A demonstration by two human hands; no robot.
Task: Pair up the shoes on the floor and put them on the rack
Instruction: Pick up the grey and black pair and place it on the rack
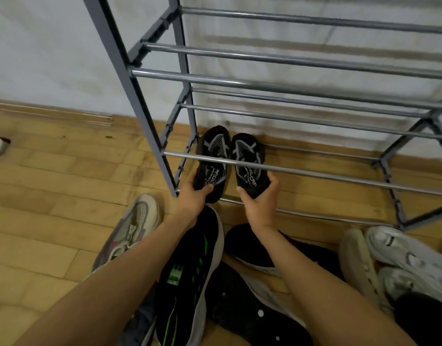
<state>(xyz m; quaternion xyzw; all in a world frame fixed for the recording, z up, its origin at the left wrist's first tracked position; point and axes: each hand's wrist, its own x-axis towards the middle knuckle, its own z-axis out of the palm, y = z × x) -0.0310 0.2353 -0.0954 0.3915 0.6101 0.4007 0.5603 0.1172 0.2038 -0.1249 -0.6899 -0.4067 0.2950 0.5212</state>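
We are holding two black shoes by their heels: our left hand (193,196) is curling its fingers round the left shoe (213,156), and our right hand (261,203) is gripping the right shoe (247,161). They are sitting side by side, toes toward the wall, inside the rack (314,174) at its lowest tier (resting on the bars or not, we cannot tell). A black-and-green sneaker (190,270) is lying on the floor (52,183) beneath our arms.

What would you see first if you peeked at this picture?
In the middle, the left hand holds one small black shoe by its heel and the right hand holds its twin, side by side at the bottom of the grey metal rack. Nearer, a black sneaker with green marks lies on the wooden floor, white sneakers at the right.
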